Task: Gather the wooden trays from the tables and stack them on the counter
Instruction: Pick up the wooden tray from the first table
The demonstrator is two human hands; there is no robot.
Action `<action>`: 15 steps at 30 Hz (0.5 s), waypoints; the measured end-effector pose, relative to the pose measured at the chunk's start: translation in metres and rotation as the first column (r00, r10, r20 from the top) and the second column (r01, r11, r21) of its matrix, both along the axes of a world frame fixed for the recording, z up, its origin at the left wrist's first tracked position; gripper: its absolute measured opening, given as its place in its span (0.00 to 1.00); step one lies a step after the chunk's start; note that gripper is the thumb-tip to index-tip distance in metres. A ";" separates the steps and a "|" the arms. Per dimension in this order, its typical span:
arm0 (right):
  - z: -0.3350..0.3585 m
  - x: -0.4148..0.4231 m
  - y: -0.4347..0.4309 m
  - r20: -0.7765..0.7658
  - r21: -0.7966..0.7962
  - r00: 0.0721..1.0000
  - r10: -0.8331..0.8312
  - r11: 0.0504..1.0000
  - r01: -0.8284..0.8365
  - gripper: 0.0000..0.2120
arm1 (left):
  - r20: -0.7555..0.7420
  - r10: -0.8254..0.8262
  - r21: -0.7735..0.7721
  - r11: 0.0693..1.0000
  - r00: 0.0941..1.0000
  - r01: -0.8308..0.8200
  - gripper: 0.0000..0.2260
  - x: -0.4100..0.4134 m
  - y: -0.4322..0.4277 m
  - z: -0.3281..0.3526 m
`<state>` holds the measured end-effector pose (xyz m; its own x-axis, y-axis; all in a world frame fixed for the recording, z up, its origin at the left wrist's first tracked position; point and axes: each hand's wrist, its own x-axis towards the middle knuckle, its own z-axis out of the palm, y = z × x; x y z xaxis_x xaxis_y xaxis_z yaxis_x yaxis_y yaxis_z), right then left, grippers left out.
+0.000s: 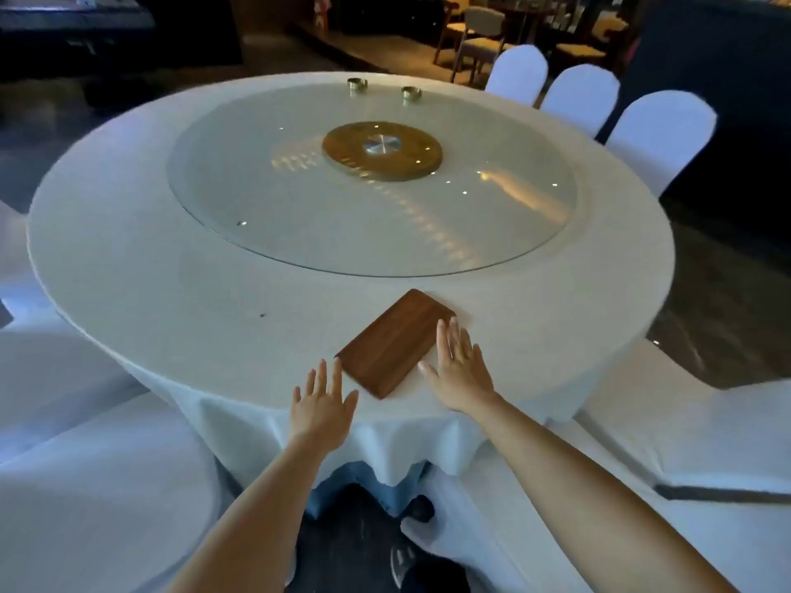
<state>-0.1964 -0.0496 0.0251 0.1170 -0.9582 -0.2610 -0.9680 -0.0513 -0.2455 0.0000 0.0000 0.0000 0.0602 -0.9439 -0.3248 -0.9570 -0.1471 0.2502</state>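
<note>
A dark wooden tray (391, 342) lies flat and turned at an angle on the round white-clothed table (141, 267), near its front edge. My left hand (322, 403) hovers open just left of the tray's near corner, fingers spread, fingertips almost at its edge. On the tray's right side is my right hand (459, 365), open with fingers spread, its fingertips at or just over the tray's long edge. Neither hand grips the tray.
A glass turntable (299, 199) with a brass hub (382, 150) fills the table's middle; two small metal cups (356, 84) (411, 93) stand at its far side. White-covered chairs (661, 136) ring the table at right, left and close beside me. Wooden chairs stand far back.
</note>
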 end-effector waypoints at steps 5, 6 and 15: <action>-0.025 -0.013 -0.086 0.020 0.084 0.998 0.058 0.995 -0.060 0.35 | -0.063 0.290 0.094 0.954 0.955 -0.284 0.29 -0.027 -0.051 -0.018; -0.029 -0.015 -0.099 0.015 0.103 0.997 0.070 0.992 -0.072 0.35 | -0.064 0.335 0.123 0.937 0.940 -0.325 0.29 -0.033 -0.060 -0.022; -0.060 -0.032 -0.176 -0.008 0.228 0.996 0.090 0.970 -0.086 0.34 | -0.225 0.751 0.239 0.660 0.621 -0.712 0.22 -0.059 -0.106 -0.043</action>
<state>-0.2280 -0.2253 -0.0346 0.1915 -0.8597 -0.4736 -0.9666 -0.0814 -0.2430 -0.0590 -0.1057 -0.0428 0.6026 -0.5817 -0.5463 -0.4074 -0.8129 0.4162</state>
